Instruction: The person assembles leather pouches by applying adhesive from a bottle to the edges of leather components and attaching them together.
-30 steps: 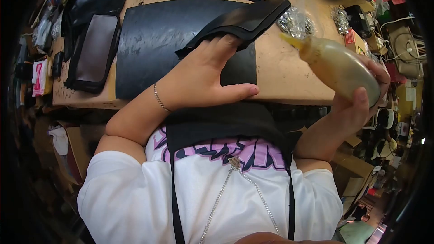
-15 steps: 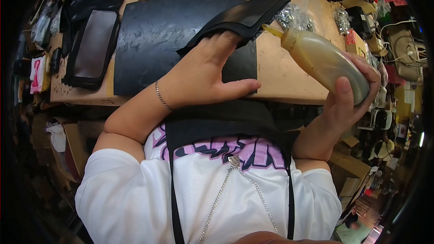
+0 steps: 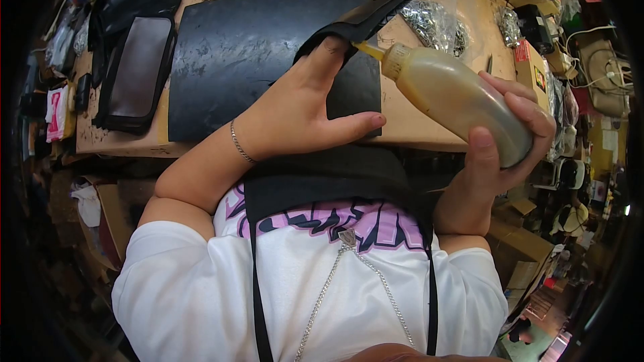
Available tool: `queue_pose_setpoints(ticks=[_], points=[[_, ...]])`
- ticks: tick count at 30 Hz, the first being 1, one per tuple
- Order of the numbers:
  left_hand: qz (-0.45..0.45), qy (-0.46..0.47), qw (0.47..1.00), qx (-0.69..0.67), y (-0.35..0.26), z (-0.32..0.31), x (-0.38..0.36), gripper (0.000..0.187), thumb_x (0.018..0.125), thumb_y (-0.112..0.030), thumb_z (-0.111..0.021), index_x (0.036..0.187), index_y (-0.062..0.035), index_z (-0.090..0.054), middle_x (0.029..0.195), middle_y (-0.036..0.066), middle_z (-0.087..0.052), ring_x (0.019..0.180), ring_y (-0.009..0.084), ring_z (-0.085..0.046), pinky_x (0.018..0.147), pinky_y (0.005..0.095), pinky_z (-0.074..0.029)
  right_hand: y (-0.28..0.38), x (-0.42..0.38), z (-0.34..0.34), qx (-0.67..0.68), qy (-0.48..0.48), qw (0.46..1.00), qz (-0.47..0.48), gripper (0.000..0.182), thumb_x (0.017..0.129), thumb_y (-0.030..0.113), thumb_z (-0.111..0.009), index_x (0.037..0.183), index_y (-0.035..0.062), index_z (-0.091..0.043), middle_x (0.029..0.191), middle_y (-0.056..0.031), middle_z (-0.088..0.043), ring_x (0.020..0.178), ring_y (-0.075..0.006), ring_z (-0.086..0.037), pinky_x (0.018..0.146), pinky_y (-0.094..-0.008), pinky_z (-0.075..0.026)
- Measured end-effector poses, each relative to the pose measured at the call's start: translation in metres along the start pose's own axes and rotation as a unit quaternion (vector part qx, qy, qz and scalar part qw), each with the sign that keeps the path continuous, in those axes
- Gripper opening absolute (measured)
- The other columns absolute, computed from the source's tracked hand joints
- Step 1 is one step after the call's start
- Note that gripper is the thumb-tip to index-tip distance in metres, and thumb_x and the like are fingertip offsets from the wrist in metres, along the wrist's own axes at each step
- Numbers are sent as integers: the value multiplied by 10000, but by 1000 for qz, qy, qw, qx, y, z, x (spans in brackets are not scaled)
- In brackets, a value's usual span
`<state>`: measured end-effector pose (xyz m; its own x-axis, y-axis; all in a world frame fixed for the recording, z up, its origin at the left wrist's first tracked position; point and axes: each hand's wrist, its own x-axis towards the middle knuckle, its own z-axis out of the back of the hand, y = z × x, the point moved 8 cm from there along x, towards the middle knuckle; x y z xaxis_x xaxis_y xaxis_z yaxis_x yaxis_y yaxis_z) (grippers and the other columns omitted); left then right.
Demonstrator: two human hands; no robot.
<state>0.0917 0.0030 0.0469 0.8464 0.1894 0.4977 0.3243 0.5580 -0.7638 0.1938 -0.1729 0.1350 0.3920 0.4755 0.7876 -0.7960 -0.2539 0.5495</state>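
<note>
Your tan worktable [image 3: 426, 117], smudged with dark marks, carries a broad, smooth black sheet [image 3: 228, 67] with scuffs across its dull sheen. To its left lie stacked black cases [image 3: 139, 67] with glossy, flat windows. Above the sheet, your left hand [image 3: 305, 97] holds a thin, layered black panel [image 3: 365, 17], tilted, most fingers hidden beneath it and the thumb stretched free. Your right hand [image 3: 495, 171] wraps around a rounded, translucent squeeze bottle [image 3: 463, 90] of cloudy plastic. Beyond it sits a crinkled clear bag [image 3: 439, 27] of shiny metal pieces. The bottle's tapered yellow nozzle [image 3: 369, 50] points at the panel's near edge; whether they touch, you cannot tell.
</note>
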Motion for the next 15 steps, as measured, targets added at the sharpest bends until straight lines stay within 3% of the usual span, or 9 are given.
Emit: queue_pose_setpoints(ticks=[11, 15], points=[[30, 13, 983, -181, 1, -10, -2, 970, 805, -253, -805, 1503, 14, -185, 1499, 207, -352, 1410, 287, -316, 1148, 352, -255, -4, -4, -6, -8, -20, 997, 69, 523, 818, 219, -802, 1166, 20, -467, 1067, -260, -633, 984, -310, -645, 863, -389, -536], [-12, 23, 989, -144, -7, -11, 0, 959, 809, -244, -801, 1502, 5, -187, 1495, 204, -358, 1406, 276, -316, 1146, 353, -248, -4, -3, -10, -9, -13, 998, 67, 522, 824, 221, -798, 1166, 20, -459, 1076, -266, -626, 984, -310, -646, 862, -382, -539]])
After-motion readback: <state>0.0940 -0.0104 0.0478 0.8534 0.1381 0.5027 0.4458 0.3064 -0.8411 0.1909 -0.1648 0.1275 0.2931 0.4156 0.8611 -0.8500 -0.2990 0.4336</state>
